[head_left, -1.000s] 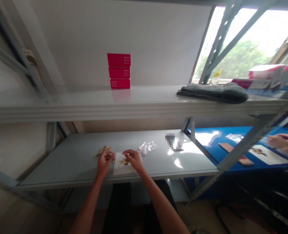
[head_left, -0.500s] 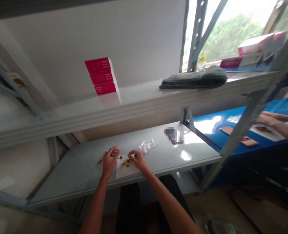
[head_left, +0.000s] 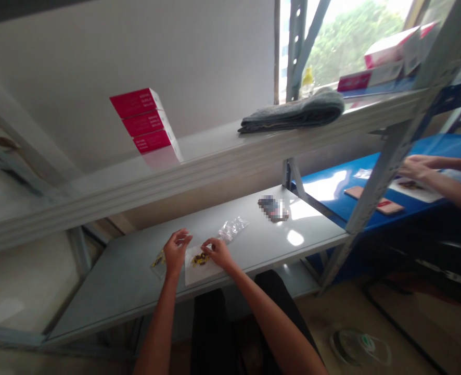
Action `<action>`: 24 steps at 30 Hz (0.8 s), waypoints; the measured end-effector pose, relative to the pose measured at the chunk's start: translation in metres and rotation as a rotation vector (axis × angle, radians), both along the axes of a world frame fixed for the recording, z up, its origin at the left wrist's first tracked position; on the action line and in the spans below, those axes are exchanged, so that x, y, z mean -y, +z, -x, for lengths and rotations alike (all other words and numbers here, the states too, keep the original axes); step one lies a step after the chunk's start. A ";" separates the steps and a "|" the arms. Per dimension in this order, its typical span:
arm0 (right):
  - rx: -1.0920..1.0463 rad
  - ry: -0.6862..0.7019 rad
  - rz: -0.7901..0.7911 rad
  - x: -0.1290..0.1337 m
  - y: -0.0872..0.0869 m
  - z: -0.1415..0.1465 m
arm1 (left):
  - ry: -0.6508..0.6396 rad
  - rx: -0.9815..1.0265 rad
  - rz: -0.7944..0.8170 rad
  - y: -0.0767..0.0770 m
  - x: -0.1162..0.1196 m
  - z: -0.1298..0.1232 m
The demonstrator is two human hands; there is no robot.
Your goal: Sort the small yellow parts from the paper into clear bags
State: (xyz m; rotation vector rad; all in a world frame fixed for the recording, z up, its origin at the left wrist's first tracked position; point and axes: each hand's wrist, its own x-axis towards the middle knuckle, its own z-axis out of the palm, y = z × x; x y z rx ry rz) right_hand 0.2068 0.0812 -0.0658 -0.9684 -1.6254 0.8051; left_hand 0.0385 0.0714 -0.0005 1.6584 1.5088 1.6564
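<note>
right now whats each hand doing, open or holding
Left hand: loosely open, holding nothing visible.
Right hand: pinched over small yellow pieces; cannot tell if it holds one.

Bright window [head_left: 343, 41] glare, edges perhaps slightly warped

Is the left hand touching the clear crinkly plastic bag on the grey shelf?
Apart. The head view shows a gap of grey metal shelf between the left hand and the clear crinkly plastic bag.
</note>
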 end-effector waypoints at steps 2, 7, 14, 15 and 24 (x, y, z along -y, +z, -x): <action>-0.030 0.012 0.004 0.000 0.001 0.000 | 0.004 0.010 -0.010 0.001 0.000 0.000; -0.220 -0.063 0.016 0.000 0.003 0.001 | 0.189 -0.137 0.002 -0.016 0.013 0.032; -0.548 -0.476 0.141 -0.001 0.008 -0.009 | 0.258 -0.673 0.086 -0.058 0.041 0.093; -0.580 -0.524 0.167 0.000 0.009 -0.010 | 0.238 -0.697 0.098 -0.060 0.042 0.095; -0.287 -0.638 0.009 0.016 0.021 -0.011 | 0.404 -0.540 0.157 -0.062 0.042 0.080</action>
